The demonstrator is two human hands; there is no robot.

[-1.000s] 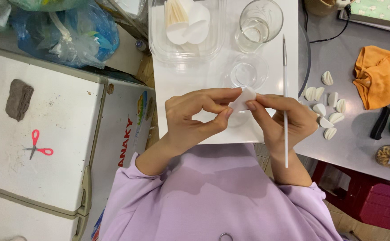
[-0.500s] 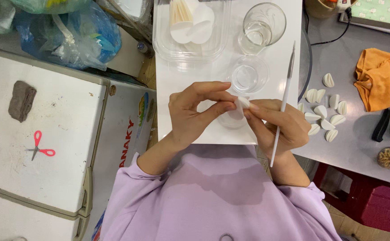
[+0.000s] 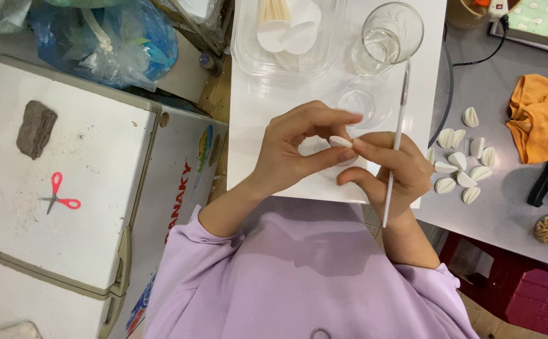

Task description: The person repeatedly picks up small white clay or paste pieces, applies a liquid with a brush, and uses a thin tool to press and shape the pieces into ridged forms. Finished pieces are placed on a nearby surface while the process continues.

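Both my hands are up over the white board (image 3: 255,157), meeting in the middle. My left hand (image 3: 293,150) has its thumb and forefinger pinched onto a small white dough piece (image 3: 341,142) — the other fingers arch above it. My right hand (image 3: 390,172) comes in from the other side, fingertips pressed to the same piece, so it sits gripped between the two hands, lifted just off the board.

That right hand is doing double duty: a thin white stick tool (image 3: 396,138) is tucked through its fingers, running upright from below my wrist to near the tall glass (image 3: 388,36). The glass stands at the far end of the board with clear liquid low in it. Just below it, close to my knuckles, sits a small clear dish (image 3: 365,100). To its left, a clear plastic tray (image 3: 249,50) holds flat white rounds (image 3: 290,28) stacked loosely.

Off the board to my right, on the grey table (image 3: 506,213), a cluster of finished folded white pieces (image 3: 459,160) lies together, ridged like shells. Beyond them, a crumpled orange cloth (image 3: 541,116), and a dark-handled knife (image 3: 544,182) at the edge.

To my left, well apart — a white chest lid (image 3: 98,188) with red-handled scissors (image 3: 60,198) and a grey lump (image 3: 35,129) lying on it. A blue plastic bag (image 3: 111,37) sits behind.

My lilac sleeves (image 3: 286,276) fill the bottom of the view.
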